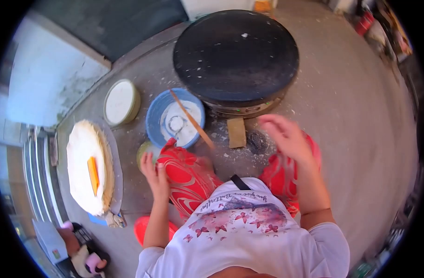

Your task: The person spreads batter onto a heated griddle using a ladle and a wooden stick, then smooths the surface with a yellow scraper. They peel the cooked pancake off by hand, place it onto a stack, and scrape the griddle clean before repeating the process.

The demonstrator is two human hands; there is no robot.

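My left hand is raised beside my left knee with its fingers apart and nothing in it. Just beyond it, a greenish round container is partly hidden. A blue basin holds white batter and what looks like a ring-shaped item; a wooden stick lies across its rim. My right hand, somewhat blurred, hangs over my right knee with its fingers stretched out and no object visible in it. Nearest to it are a dark scrubber and a tan block on the floor, before a large round black griddle.
To the left, a stack of thin pale round sheets bears an orange scraper. A bucket of white batter stands near the wall. A red stool or basin sits behind my left arm. White flecks dot the concrete floor.
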